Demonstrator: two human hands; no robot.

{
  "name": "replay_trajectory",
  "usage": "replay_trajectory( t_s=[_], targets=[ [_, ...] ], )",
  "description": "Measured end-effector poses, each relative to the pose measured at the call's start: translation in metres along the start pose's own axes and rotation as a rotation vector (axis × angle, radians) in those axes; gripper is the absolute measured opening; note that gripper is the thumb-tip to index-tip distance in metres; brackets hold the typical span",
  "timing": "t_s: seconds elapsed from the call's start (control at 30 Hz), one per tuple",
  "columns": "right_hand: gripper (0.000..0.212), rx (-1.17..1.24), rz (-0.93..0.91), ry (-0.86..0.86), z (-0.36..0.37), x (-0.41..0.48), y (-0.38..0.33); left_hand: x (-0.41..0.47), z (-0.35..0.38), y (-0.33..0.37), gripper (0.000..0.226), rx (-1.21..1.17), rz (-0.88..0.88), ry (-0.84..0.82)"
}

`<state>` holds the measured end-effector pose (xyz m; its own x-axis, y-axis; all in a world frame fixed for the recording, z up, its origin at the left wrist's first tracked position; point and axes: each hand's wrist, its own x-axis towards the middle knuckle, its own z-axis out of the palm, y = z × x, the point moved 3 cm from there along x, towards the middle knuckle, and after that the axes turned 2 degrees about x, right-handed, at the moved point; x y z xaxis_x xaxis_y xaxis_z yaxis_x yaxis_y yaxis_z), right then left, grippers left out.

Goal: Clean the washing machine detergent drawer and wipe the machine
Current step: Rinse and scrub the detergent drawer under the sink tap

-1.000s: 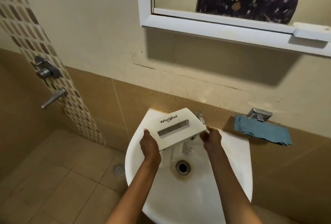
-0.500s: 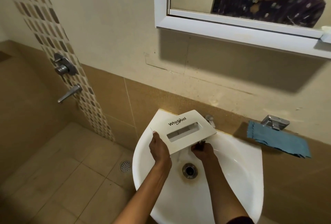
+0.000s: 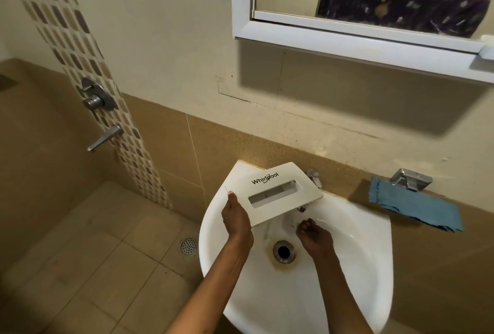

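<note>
Okay, far left: strip of beige-and-brown mosaic tiles [image 3: 80, 47] running down the wall, with a round chrome shower valve [image 3: 95, 97] mounted on it and a chrome spout [image 3: 105, 138] just below. Round metal floor drain [image 3: 188, 246] sits in the tan floor tiles near the left side of the sink. White ceramic wall-hung sink [image 3: 361, 267] fills the lower middle, and both bare forearms reach in from the bottom edge. Left hand [image 3: 236, 220] grips the white plastic detergent drawer [image 3: 275, 194] at its left end, thumb along the front panel and fingers wrapped underneath. Drawer is held tilted over the back left of the basin, front panel facing up, with the Whirlpool logo and recessed handle slot visible; its body below the panel is mostly hidden. Stained metal sink drain [image 3: 283, 250] lies between the two wrists. Small chrome tap [image 3: 314, 178] stands at the back rim, just beside the drawer's right corner. Right hand [image 3: 315, 234] is low in the basin, apart from the drawer, fingers curled; cannot tell if it holds anything. Blue cloth [image 3: 417, 206] lies on the tiled ledge right of the sink, with a chrome fitting [image 3: 411, 180] touching its back edge. White-framed mirror [image 3: 347, 42] hangs above, upper right.
</note>
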<state>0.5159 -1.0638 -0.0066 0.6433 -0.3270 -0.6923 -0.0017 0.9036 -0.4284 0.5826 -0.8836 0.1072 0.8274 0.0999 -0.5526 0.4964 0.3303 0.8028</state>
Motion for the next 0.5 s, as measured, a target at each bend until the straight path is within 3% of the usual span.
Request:
replay_trajectory(
  t_s=[0.07, 0.13, 0.23, 0.37, 0.5],
  targets=[
    [0.016, 0.346, -0.003, -0.074, 0.0, -0.01, -0.011, 0.0, 0.0, 0.0, 0.033, -0.002, -0.004, 0.001],
    [0.023, 0.392, -0.099, -0.199, 0.013, -0.028, -0.031, 0.0, 0.001, -0.002, 0.033, 0.009, -0.001, -0.008],
    [0.05, 0.206, -0.232, -0.439, 0.051, -0.05, -0.067, -0.003, 0.001, -0.003, 0.033, 0.036, 0.009, -0.021],
    [0.045, 0.028, -0.117, -0.592, 0.111, -0.073, -0.089, -0.001, -0.006, -0.003, 0.038, -0.021, -0.09, 0.015],
    [0.019, -0.109, 0.022, -0.619, 0.157, -0.096, -0.061, 0.0, -0.007, 0.001, 0.034, -0.043, -0.121, -0.005]
  ],
)
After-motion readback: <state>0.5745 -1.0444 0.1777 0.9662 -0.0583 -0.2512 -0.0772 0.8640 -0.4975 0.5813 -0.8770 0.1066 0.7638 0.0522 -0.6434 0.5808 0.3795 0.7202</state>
